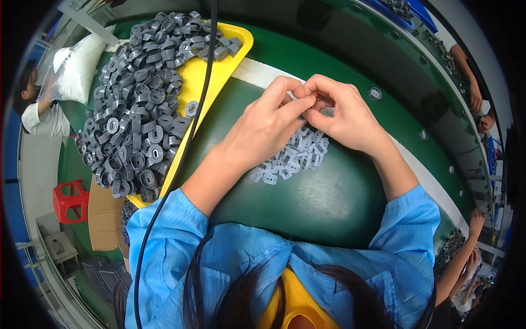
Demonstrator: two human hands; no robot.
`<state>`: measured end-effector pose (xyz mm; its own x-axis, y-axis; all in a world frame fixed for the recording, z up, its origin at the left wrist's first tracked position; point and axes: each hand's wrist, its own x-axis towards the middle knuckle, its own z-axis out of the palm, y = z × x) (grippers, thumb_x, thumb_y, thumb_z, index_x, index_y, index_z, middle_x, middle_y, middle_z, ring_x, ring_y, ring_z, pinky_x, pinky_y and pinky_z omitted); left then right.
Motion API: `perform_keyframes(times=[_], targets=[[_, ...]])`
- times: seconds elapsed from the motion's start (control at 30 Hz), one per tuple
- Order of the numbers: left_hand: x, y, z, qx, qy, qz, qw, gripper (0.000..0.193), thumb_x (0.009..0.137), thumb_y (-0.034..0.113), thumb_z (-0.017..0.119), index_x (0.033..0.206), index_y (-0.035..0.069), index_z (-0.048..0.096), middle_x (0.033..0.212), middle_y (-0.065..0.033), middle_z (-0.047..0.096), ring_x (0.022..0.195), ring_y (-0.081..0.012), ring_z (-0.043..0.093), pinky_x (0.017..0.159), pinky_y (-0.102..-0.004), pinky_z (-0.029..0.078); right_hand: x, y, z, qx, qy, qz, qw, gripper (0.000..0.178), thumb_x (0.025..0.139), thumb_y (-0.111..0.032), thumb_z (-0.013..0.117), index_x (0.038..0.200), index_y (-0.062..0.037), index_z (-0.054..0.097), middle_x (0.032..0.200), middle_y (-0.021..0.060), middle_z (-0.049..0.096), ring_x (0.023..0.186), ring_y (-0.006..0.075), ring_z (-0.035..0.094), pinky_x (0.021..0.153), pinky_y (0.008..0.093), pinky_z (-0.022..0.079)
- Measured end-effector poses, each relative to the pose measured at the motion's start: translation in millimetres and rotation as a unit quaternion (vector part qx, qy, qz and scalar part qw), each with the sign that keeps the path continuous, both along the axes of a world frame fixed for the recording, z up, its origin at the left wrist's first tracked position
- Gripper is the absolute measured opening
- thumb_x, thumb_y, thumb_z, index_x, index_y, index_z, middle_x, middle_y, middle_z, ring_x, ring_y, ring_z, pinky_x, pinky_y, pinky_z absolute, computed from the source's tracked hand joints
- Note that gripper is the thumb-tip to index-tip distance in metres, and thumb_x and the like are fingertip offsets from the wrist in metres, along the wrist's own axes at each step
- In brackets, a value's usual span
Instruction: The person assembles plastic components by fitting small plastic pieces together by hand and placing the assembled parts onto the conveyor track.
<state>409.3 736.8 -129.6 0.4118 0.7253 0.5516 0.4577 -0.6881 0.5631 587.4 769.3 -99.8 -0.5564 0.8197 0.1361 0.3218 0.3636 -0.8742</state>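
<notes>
Firstly, left hand (266,123) and right hand (348,115), fingertips together, whether clamped on anything cannot be told; pale pieces (296,157), loose heap, 6 o'clock of hands, on green table (323,205); grey parts (137,109), piled, 9 o'clock of hands, on yellow tray (222,74)

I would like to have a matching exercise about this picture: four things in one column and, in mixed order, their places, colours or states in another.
1. Grey parts
2. Stool
3. Left hand and right hand
4. Small pale pieces

A. Fingertips together
B. Loose on the green tabletop
C. Heaped on the yellow tray
D. Red

Pairs: 1-C, 2-D, 3-A, 4-B
</notes>
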Motion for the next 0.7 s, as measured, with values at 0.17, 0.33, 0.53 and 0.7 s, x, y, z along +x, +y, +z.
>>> perform_keyframes(times=[0.17,0.33,0.53,0.7], targets=[[12,-12,3,0.011,-0.128,0.01,0.992,0.045,0.067,-0.008,0.073,0.11,0.002,0.065,0.106,-0.0098,0.051,0.079,-0.0154,0.062,0.062,-0.0245,0.055,11,12,-1,-0.329,0.223,0.136,0.908,0.026,0.07,0.002,0.06,0.096,-0.0005,0.058,0.091,0.0056,0.065,0.083,0.0126,0.063,0.076,0.0226,0.049],[3,-12,10,-0.097,-0.101,-0.003,0.99,0.047,0.074,-0.007,0.067,0.119,0.004,0.06,0.109,-0.0121,0.054,0.083,-0.0158,0.061,0.071,-0.0281,0.053,17,36,-24,-0.341,0.198,0.099,0.914,0.023,0.072,-0.003,0.062,0.095,-0.0014,0.06,0.088,0.0044,0.064,0.074,0.0094,0.056,0.069,0.0222,0.046],[-44,57,32,0.105,0.179,0.27,0.94,0.029,0.082,0.004,0.058,0.11,0.003,0.06,0.107,-0.0183,0.059,0.102,-0.035,0.058,0.09,-0.0406,0.045,81,91,-64,0.125,-0.018,-0.343,0.931,0.034,0.079,-0.017,0.067,0.11,-0.0041,0.061,0.093,0.0081,0.067,0.083,0.0188,0.063,0.078,0.0309,0.05],[-73,101,-3,-0.081,0.232,0.337,0.909,0.05,0.089,0.044,0.055,0.119,0.004,0.059,0.124,-0.0194,0.053,0.117,-0.0356,0.049,0.096,-0.0426,0.042,72,92,-56,0.119,0.046,-0.31,0.942,0.034,0.081,-0.018,0.066,0.112,-0.0044,0.06,0.095,0.007,0.066,0.086,0.017,0.062,0.08,0.0289,0.049]])
